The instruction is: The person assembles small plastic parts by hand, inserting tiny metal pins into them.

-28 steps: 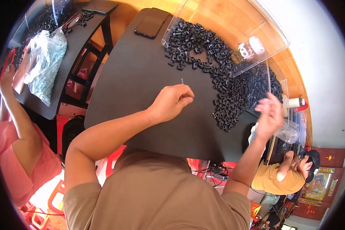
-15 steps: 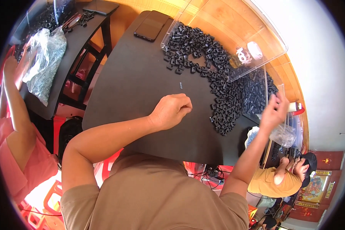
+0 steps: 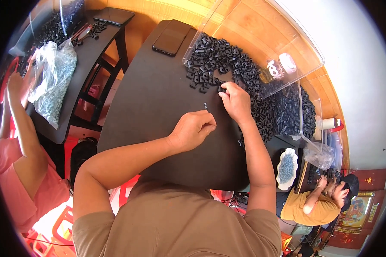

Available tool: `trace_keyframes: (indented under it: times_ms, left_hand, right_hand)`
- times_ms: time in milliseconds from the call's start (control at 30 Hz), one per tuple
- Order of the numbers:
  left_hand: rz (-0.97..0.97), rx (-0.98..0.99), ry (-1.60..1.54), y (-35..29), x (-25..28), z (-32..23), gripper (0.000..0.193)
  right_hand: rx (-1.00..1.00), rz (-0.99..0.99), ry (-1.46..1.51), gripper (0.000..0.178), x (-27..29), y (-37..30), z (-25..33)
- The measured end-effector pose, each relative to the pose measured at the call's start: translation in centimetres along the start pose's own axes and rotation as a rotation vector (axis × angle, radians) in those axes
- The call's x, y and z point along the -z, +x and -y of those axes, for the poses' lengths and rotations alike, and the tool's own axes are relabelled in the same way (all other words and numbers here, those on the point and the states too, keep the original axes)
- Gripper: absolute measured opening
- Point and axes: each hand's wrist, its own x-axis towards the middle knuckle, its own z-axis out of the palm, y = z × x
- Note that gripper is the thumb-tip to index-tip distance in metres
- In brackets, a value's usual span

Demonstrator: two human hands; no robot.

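Note:
My left hand (image 3: pixel 192 132) is closed above the dark table (image 3: pixel 150 98), thumb and fingers curled together. What it holds, if anything, is hidden. Just beyond its knuckles lies a short row of tiny metal pieces (image 3: pixel 206 106), which look like screws. At the near edge of a big heap of small black plastic parts (image 3: pixel 261 103), my right hand (image 3: pixel 236 103) pinches one black plastic part (image 3: pixel 221 89) between thumb and index finger. Several loose parts lie just beyond those fingertips. Another little row of metal pieces (image 3: pixel 239 143) sits beside my right forearm.
A clear plastic bin (image 3: pixel 302 113) holds more black parts. Behind the heap stands a lidded jar (image 3: pixel 287 64). A phone (image 3: pixel 171 40) lies at the far left. A white scalloped dish (image 3: pixel 280 176) of small metal pieces is right of my forearm. Co-workers sit on both sides.
My right hand has moved left from beside the clear bin to the heap's near edge and taken hold of a black part. The scalloped dish now shows fully. My left hand stays closed.

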Motion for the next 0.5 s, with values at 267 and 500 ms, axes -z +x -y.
trace_keyframes:
  times_ms: [267,500]
  left_hand:
    - [-0.119,0.189,-0.227,0.5,0.0,-0.2,0.012]
    - [-0.059,0.340,-0.756,1.2,1.5,0.6,0.014]
  right_hand:
    - [-0.199,0.118,0.419,0.022,1.4,-1.6,1.8]
    - [-0.021,0.169,0.600,0.027,3.8,-1.8,5.4]
